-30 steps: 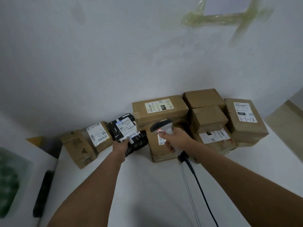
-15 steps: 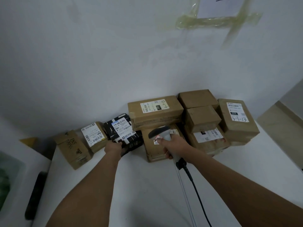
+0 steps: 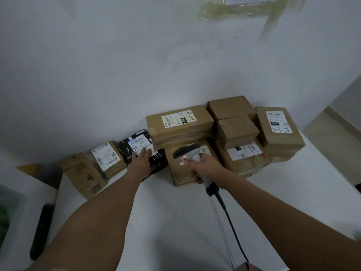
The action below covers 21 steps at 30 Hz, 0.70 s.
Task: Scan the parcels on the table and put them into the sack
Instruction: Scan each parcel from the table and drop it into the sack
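A black parcel with a white label lies among cardboard boxes against the wall. My left hand lies flat on it, fingers straight over the label. My right hand grips a grey barcode scanner by the handle, its head above a flat brown box. A large box marked 4-3-13 rests on top behind it. The scanner's black cable trails toward me. No sack is in sight.
More brown boxes stand at the right and left on the white table. A dark object and something green lie at the left edge. The wall is just behind the pile.
My left hand has gone from gripping the black parcel's near edge to lying flat on top of it. The scanner has dropped lower over the flat brown box.
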### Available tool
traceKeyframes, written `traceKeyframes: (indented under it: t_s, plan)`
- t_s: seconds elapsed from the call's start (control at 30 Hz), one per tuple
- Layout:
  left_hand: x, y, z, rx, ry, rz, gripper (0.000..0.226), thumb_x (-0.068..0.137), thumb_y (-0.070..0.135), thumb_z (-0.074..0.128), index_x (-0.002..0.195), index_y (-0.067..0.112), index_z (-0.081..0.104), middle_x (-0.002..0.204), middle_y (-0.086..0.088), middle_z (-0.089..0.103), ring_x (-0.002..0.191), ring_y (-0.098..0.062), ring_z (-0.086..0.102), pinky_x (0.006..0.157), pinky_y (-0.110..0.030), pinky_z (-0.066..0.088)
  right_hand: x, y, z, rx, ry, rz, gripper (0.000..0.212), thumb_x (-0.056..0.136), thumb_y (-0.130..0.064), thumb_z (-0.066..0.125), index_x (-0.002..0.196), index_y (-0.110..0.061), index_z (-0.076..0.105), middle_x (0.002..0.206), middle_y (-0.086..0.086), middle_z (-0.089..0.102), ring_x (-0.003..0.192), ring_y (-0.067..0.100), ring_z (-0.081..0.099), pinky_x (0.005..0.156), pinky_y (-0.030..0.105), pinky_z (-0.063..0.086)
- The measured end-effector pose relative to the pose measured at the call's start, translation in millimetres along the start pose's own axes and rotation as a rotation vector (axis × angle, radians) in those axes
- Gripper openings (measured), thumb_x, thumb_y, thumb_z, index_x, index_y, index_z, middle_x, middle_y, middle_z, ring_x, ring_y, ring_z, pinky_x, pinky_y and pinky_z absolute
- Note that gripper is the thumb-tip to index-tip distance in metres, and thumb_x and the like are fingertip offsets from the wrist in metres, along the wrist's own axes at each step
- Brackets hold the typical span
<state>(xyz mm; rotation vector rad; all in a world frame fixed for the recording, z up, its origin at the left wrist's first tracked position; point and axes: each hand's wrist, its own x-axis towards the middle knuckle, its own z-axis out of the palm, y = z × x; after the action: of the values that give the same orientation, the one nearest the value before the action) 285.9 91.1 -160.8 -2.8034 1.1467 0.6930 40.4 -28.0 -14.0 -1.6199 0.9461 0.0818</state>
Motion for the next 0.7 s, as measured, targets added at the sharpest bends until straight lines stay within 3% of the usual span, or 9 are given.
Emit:
traceKeyframes:
  t_s: [0.1,0.17,0.23,0.5,0.7]
  plan:
    - [-2.3,8.4,-3.6,0.019,0.019,-0.028,0.092,0.088,-0.003,0.055,0.158,0.023,0.001,0.165,0.001,-0.002,0.149,-0.043,0.002,0.118,-0.052,0.026,5.1,3.3,-3.4,0.028,0.010,0.015,0.033,0.093,-0.040,0.063,0.102,-0.009,0.061,0.073,0.006,0.067,0.058,0.014,0.063,0.055,0.024,0.051]
    - [-6.1,10.3,-0.8,0.034,0.036,-0.046,0.093,0.087,-0.006,0.053,0.158,0.021,-0.001,0.165,0.000,-0.003,0.149,-0.044,0.004,0.118,-0.051,0.026,8.5,5.6,-2.9,0.043,0.021,0.032,0.033,0.092,-0.040,0.064,0.101,-0.008,0.062,0.073,0.007,0.066,0.058,0.015,0.063,0.055,0.025,0.051]
    - [-11.4,8.9,3.5,0.055,0.044,-0.038,0.091,0.088,-0.003,0.053,0.158,0.021,-0.001,0.165,-0.003,-0.001,0.149,-0.042,0.010,0.119,-0.050,0.026,10.4,7.6,-0.4,0.060,0.031,0.057,0.035,0.092,-0.040,0.065,0.101,-0.006,0.062,0.074,0.009,0.066,0.058,0.016,0.062,0.055,0.025,0.051]
    - [-62.9,15.6,14.2,0.004,0.013,-0.069,0.085,0.092,0.000,0.056,0.156,0.025,0.007,0.165,0.003,0.002,0.149,-0.043,0.001,0.112,-0.050,0.036,-7.2,18.3,13.6,0.108,0.013,0.028,0.035,0.092,-0.042,0.064,0.098,-0.007,0.061,0.070,0.008,0.065,0.050,0.012,0.061,0.049,0.022,0.050]
    - [-117.9,19.8,32.9,0.001,0.028,-0.041,0.079,0.093,0.011,0.059,0.155,0.029,0.013,0.164,0.006,0.008,0.150,-0.037,-0.001,0.113,-0.048,0.036,-31.5,32.9,10.2,0.129,0.018,0.004,0.035,0.091,-0.041,0.066,0.098,-0.007,0.063,0.072,0.008,0.067,0.051,0.012,0.063,0.050,0.023,0.051]
